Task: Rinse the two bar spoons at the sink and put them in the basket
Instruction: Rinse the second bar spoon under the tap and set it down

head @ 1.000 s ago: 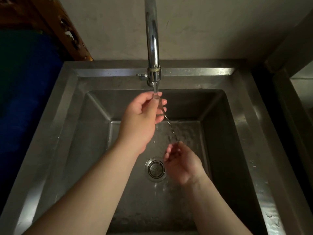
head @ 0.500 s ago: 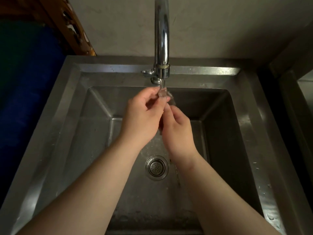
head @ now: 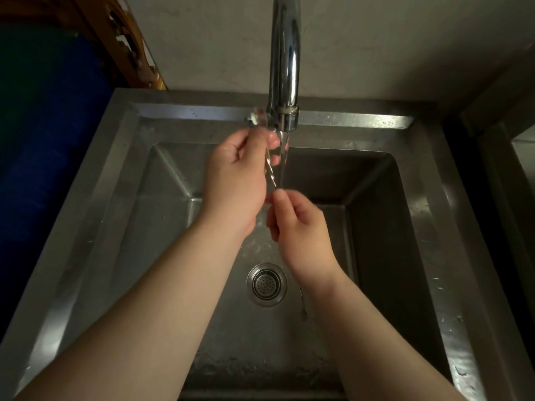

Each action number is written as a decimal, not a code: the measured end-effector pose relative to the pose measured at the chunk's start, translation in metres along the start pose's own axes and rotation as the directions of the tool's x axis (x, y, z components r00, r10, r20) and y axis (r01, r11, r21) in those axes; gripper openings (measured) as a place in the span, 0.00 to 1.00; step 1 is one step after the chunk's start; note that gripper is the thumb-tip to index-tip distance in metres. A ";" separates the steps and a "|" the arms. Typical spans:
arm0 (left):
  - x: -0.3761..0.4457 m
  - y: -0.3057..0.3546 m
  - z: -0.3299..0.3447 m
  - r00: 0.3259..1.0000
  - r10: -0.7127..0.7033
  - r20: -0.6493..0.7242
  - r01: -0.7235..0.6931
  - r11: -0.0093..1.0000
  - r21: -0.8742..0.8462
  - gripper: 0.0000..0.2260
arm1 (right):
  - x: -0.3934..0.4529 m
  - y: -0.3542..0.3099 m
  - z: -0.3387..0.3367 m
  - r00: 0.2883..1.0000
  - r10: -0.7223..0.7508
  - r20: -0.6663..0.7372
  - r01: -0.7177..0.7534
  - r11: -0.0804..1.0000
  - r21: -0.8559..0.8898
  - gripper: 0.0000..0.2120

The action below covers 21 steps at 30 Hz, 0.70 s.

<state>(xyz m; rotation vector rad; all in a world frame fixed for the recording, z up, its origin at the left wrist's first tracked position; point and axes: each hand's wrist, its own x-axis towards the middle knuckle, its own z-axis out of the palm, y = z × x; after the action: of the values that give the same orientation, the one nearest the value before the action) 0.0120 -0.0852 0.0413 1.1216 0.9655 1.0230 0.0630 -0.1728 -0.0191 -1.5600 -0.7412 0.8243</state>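
Centrally, hands (head: 260, 192) gripping bar spoon (head: 270, 172), sink (head: 428, 227) mid-basin

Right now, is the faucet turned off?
No, a stream of water runs from the faucet spout past the left hand, which holds a twisted bar spoon.

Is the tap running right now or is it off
Running. A clear stream of water falls from the faucet spout past the left hand into the sink.
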 end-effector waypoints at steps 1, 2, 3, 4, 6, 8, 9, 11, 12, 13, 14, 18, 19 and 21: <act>0.004 0.001 -0.001 0.999 -0.017 -0.031 0.017 1.000 -0.021 0.12 | -0.007 0.007 -0.002 1.000 0.030 -0.004 -0.030 0.999 -0.037 0.13; 0.006 -0.001 -0.002 0.997 -0.048 -0.055 0.046 0.998 -0.042 0.12 | -0.012 0.012 -0.004 0.998 0.056 -0.011 -0.057 0.996 -0.066 0.13; 0.006 -0.003 -0.002 0.995 -0.083 -0.062 0.080 0.995 -0.053 0.11 | -0.014 0.014 -0.004 0.997 0.071 -0.022 -0.073 0.993 -0.090 0.13; 0.003 -0.008 -0.002 0.992 -0.114 -0.046 0.112 0.993 -0.046 0.09 | -0.013 0.014 -0.005 0.997 0.071 -0.036 -0.074 0.991 -0.111 0.13; -0.008 -0.023 -0.001 0.989 -0.144 0.035 0.144 0.990 0.004 0.06 | -0.006 0.006 -0.006 0.997 0.043 -0.061 -0.051 0.989 -0.138 0.14; -0.021 -0.037 0.000 0.983 -0.165 0.078 0.161 0.986 0.052 0.06 | 0.004 -0.004 -0.008 0.999 0.007 -0.054 -0.017 0.986 -0.169 0.16; -0.024 -0.041 0.000 0.982 -0.178 0.063 0.175 0.983 0.053 0.06 | 0.007 -0.007 -0.009 0.999 -0.004 -0.039 -0.004 0.981 -0.196 0.16; -0.021 -0.042 0.000 0.979 -0.203 0.024 0.204 0.979 -0.015 0.05 | 0.010 -0.010 -0.011 1.000 -0.014 0.003 0.014 0.966 -0.258 0.15; -0.018 -0.041 0.000 0.978 -0.210 0.012 0.210 0.976 -0.048 0.05 | 0.010 -0.010 -0.013 1.000 -0.008 0.022 0.014 0.958 -0.285 0.14; -0.016 -0.039 0.001 0.977 -0.211 0.004 0.211 0.975 -0.067 0.04 | 0.009 -0.009 -0.015 0.999 0.001 0.035 0.010 0.951 -0.309 0.14; -0.014 -0.038 0.002 0.978 -0.209 0.003 0.208 0.975 -0.079 0.04 | 0.008 -0.008 -0.018 0.999 0.008 0.045 0.007 0.944 -0.329 0.14; -0.012 -0.036 0.004 0.981 -0.187 -0.054 0.182 0.979 -0.094 0.06 | 0.010 -0.004 -0.026 0.996 0.052 0.073 -0.019 0.919 -0.395 0.13; -0.012 -0.036 0.005 0.979 -0.186 -0.083 0.178 0.979 -0.096 0.06 | 0.012 -0.005 -0.026 0.996 0.041 0.076 -0.007 0.914 -0.407 0.13; -0.012 -0.037 0.004 0.973 -0.199 -0.118 0.184 0.975 -0.121 0.07 | 0.018 -0.009 -0.021 0.995 -0.002 0.095 0.043 0.902 -0.430 0.12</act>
<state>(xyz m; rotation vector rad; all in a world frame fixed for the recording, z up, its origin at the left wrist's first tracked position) 0.0178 -0.1028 0.0065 0.8613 1.0861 0.9876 0.0904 -0.1686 -0.0104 -1.9106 -1.0622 0.7502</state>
